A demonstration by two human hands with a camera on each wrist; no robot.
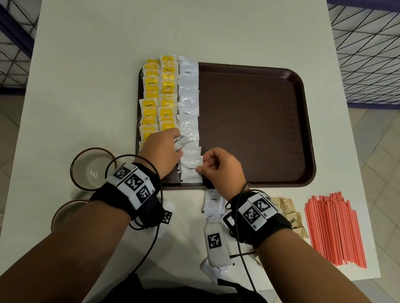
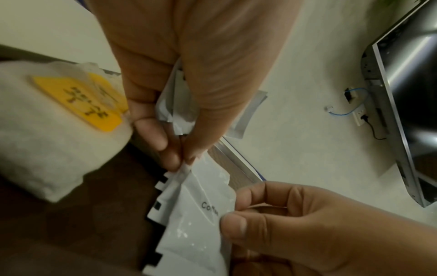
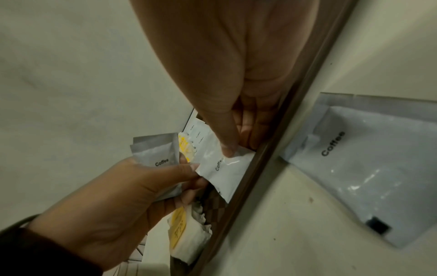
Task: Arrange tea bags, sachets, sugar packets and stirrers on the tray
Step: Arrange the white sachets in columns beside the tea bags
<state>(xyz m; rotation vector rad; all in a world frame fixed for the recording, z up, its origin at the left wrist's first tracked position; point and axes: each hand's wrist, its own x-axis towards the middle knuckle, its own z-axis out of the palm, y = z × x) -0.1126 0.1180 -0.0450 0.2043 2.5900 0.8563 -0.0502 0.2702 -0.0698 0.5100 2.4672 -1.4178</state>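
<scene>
Our right hand (image 1: pixel 219 170) pinched the near coffee sachet (image 1: pixel 191 169) by its edge, laying it at the near end of the white column on the tray (image 1: pixel 255 123). Our left hand (image 1: pixel 161 149) clutched a few spare sachets (image 1: pixel 182 142) and steadied that sachet's corner. We judged the coffee column nearly done; next came the loose sachet (image 1: pixel 213 201) on the table (image 1: pixel 109 21), then brown packets (image 1: pixel 286 208) and stirrers (image 1: pixel 335 228).

Brown tray (image 1: pixel 250 122) on the table; two columns of yellow-labelled tea bags (image 1: pixel 159 93) along its left edge; beside them an overlapping column of white coffee sachets (image 1: pixel 187 108); one sachet (image 1: pixel 213 201) off-tray near the front rim; brown sugar packets (image 1: pixel 288 211) and red stirrers (image 1: pixel 335 228) lying right of it.
</scene>
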